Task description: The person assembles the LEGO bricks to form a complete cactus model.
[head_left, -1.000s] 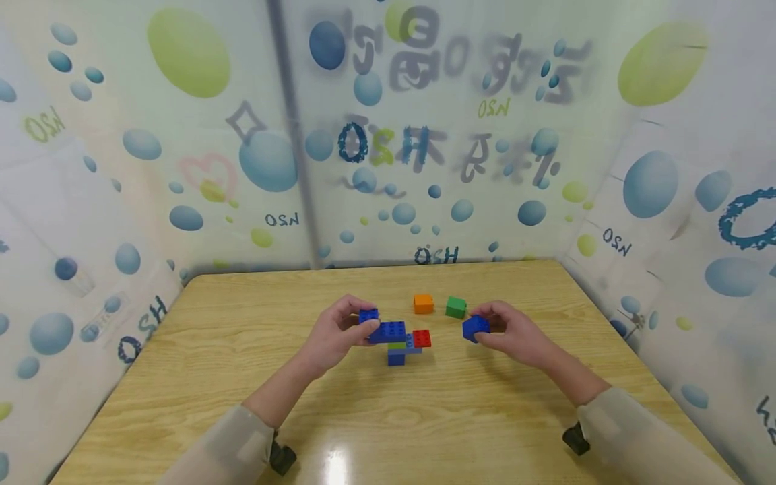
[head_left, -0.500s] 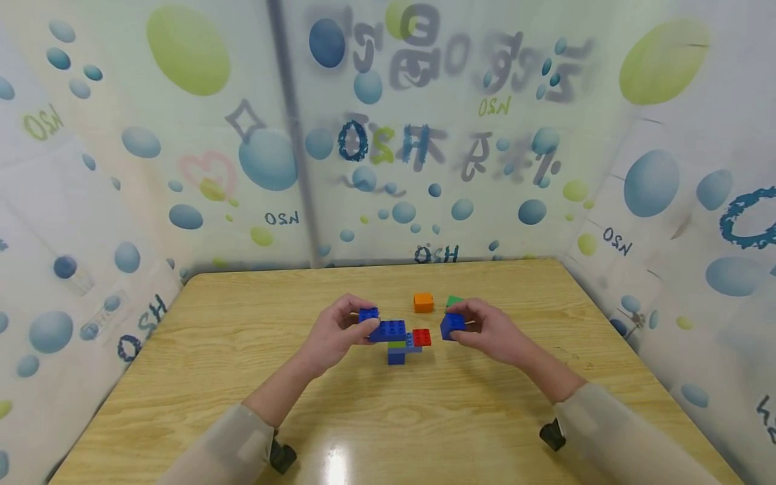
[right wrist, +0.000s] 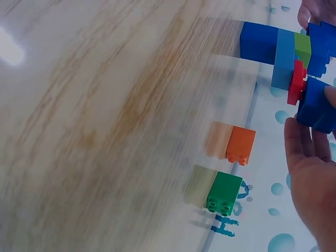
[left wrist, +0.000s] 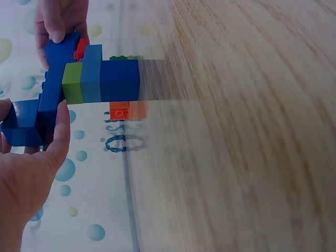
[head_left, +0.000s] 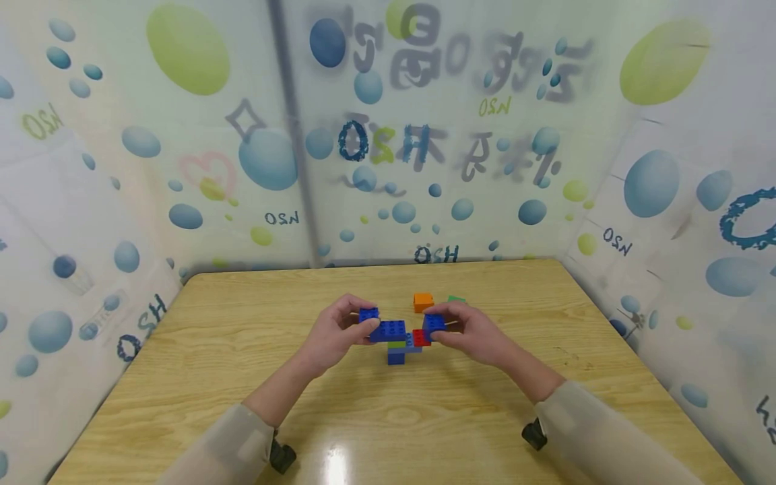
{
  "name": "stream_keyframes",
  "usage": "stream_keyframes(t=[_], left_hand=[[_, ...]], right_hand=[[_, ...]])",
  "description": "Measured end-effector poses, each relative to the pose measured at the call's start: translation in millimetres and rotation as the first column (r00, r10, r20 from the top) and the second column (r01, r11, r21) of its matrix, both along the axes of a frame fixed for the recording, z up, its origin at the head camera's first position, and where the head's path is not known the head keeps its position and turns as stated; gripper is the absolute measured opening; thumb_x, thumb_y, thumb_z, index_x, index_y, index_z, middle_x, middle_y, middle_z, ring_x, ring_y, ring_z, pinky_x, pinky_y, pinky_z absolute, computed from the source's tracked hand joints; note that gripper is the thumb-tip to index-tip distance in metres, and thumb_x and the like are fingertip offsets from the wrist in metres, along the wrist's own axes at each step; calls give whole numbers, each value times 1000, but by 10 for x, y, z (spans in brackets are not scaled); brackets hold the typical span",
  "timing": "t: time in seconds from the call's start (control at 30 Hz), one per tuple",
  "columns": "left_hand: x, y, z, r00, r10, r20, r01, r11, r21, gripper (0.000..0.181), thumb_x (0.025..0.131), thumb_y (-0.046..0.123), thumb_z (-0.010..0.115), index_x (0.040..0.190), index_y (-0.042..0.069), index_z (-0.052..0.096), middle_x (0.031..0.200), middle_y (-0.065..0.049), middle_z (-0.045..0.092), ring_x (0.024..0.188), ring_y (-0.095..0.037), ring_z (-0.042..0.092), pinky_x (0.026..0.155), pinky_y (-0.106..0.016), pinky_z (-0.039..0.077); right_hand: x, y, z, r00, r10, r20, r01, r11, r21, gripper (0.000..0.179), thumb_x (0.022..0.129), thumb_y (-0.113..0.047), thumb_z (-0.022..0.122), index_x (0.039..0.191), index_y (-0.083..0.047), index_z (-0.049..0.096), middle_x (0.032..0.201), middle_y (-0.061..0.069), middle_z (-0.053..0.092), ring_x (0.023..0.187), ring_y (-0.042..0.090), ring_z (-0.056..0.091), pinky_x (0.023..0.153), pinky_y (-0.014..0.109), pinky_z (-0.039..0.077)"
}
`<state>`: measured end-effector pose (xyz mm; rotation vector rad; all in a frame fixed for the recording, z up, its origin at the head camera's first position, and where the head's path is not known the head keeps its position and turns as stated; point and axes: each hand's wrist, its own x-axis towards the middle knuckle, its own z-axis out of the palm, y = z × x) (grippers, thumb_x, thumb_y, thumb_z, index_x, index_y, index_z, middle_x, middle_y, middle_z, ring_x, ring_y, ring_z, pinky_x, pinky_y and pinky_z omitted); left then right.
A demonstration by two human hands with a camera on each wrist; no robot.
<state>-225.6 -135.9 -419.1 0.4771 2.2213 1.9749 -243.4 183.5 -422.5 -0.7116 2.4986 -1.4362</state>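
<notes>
A stack of toy building bricks stands on the table. At its base is a blue brick [head_left: 396, 360], with a light blue brick [left wrist: 91, 73] and a lime green brick [left wrist: 73, 82] above. A long blue brick [head_left: 393, 330] lies across the top, with another blue brick [left wrist: 23, 122] at its left end. My left hand [head_left: 332, 337] grips this left end. My right hand [head_left: 481, 339] pinches a separate blue block [head_left: 434, 325] over the flat red brick [right wrist: 297, 84] on the stack's right side. Whether block and red brick touch, I cannot tell.
Behind the stack, an orange brick [head_left: 423, 302] and a green brick [right wrist: 224, 193] lie on the wooden table [head_left: 242, 303]. In the head view my right hand mostly covers the green one. A printed curtain [head_left: 376, 222] hangs beyond the table's far edge.
My right hand has carried its blue block leftward, from beside the stack to the red brick. The green brick is now mostly covered. My left hand and the stack have stayed put.
</notes>
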Motion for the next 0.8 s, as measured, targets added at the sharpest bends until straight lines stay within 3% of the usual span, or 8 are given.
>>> stream_keyframes(t=[0.2,0.43,0.8], left_hand=[[-1,-2,-1,1000,-1,1,1,1000,1,34,107,16,73,137,3,64,128,-18,68,106,-23,70,87,-38,69],[-12,1,-5,1000,-8,1,7,1000,11,34,107,16,74,137,3,64,128,-17,68,106,-23,70,89,-41,69],[-8,-3,-13,1000,-12,-1,12,1000,11,37,107,16,73,139,1,62,130,-19,67,106,-23,70,87,-38,69]], right_hand=[[-10,-36,-24,999,31,11,-31,999,8,41,107,-21,74,147,-14,67,139,16,66,118,31,73,99,38,65],[-8,-33,-45,989,52,142,-41,996,-74,46,108,-22,73,151,-14,62,136,22,62,115,43,77,98,49,67],[12,-40,-89,973,8,229,31,985,-167,46,106,-20,75,149,-11,63,132,20,62,112,29,78,102,55,64]])
